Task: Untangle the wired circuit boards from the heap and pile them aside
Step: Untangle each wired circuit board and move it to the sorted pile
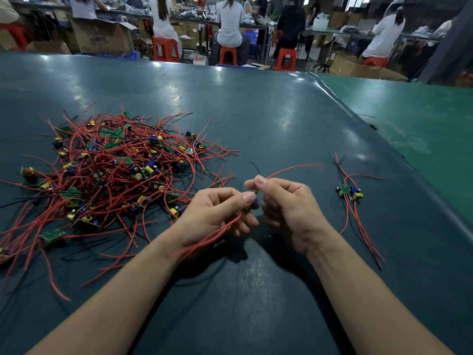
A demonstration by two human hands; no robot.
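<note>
A tangled heap [112,172] of small green circuit boards with red and black wires covers the left of the dark table. Just right of the heap, my left hand [215,216] pinches one circuit board [254,201], mostly hidden by thumb and fingers; its red wires trail back over my wrist. My right hand [284,203] pinches a red wire [294,169] of that same board, and the wire arcs up to the right. Farther right lies a small pile of separated boards [350,192], their wires running toward the near edge.
The dark green table [256,111] meets a lighter green table [409,119] along a raised seam at the right. Beyond the far edge, people sit on orange stools [165,48] among cardboard boxes.
</note>
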